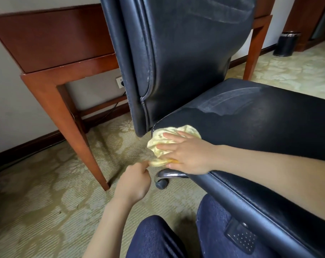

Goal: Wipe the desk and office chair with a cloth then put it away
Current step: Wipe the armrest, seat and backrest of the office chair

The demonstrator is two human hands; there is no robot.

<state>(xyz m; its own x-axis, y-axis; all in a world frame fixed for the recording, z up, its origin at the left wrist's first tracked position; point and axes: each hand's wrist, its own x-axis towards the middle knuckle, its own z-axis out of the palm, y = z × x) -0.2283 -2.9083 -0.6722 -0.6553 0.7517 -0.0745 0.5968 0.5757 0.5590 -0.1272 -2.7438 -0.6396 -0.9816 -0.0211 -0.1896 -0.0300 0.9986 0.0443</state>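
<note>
Pressing flat, our right hand (187,155) held the crumpled pale-yellow cloth (166,144) on the near left corner of the black leather office chair (251,118) seat, while our left hand (134,180) pinched its dangling edge just left, fingers curled. The seat stretched away rightward.

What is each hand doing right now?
Left hand: pinches a corner of the yellow cloth.
Right hand: open, presses cloth on the chair seat.
</note>
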